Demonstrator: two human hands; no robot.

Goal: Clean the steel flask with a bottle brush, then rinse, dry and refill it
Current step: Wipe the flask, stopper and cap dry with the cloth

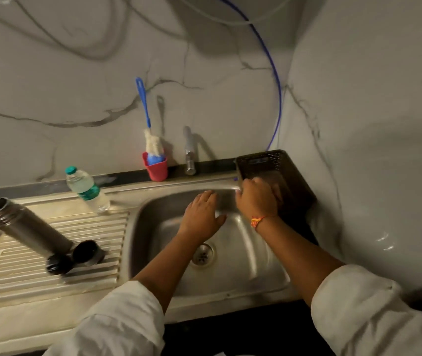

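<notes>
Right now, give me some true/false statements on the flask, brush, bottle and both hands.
1. The steel flask sits uncapped on the drainboard. True.
2. The bottle brush is inside the flask. False: it is in the red cup by the wall.
3. The left hand is open over the sink. True.
4. The plastic bottle has no cap. False: a teal cap is on it.
5. The right hand hangs free. False: its fingers curl round the end of the tap spout.
</notes>
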